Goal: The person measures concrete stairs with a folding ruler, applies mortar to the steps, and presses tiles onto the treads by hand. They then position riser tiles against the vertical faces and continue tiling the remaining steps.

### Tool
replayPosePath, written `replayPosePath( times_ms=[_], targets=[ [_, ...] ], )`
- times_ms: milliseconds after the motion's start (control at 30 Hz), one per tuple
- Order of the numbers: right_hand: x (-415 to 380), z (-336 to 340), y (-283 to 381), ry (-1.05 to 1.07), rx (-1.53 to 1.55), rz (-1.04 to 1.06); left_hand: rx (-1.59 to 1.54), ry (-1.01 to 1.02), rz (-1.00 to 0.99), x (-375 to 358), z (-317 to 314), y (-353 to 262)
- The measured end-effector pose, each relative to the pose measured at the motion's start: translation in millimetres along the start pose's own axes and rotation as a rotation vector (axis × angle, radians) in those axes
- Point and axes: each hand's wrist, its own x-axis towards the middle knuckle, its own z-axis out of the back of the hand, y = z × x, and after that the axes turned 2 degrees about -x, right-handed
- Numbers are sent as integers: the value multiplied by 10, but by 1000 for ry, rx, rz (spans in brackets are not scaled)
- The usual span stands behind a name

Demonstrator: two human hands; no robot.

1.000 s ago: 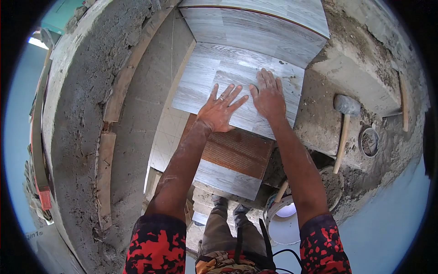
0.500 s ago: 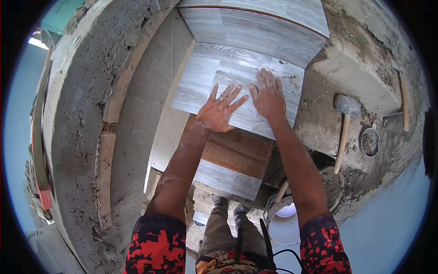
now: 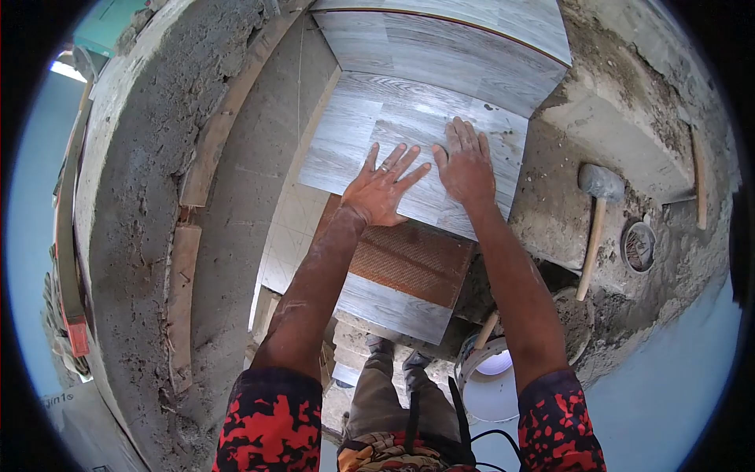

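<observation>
Both palms lie flat on a grey wood-patterned tile (image 3: 338,130) that covers a stair tread. My left hand (image 3: 383,189) rests near the tile's front edge, fingers spread, a ring on one finger. To its right, my right hand (image 3: 467,165) presses on the same tile with fingers stretched out and closer together. Behind the tread stands an upright riser tile (image 3: 440,59) of the same pattern. Below the front edge shows a brown textured panel (image 3: 409,263), partly behind my left wrist, and under it another grey tile (image 3: 393,308).
To the right lies a mallet (image 3: 601,185) with a wooden handle on rough concrete, beside a small round container (image 3: 638,245) of small pieces. A white bucket (image 3: 489,393) stands low by my legs. A curved concrete wall (image 3: 134,236) with wooden strips (image 3: 183,295) runs along the left.
Both hands stay on the tile in nearly the same pose. The whole view has shifted very slightly.
</observation>
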Motion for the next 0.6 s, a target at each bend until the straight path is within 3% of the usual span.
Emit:
replayPosePath(
  times_ms=[200,400,600],
  targets=[
    [2,6,3,31,1,-6,11,-68,-13,0,-64,15],
    [-1,23,8,34,-4,-5,60,54,8,6,44,-11],
    [1,-13,-3,32,-23,1,27,16,-6,-4,18,0]
  ],
)
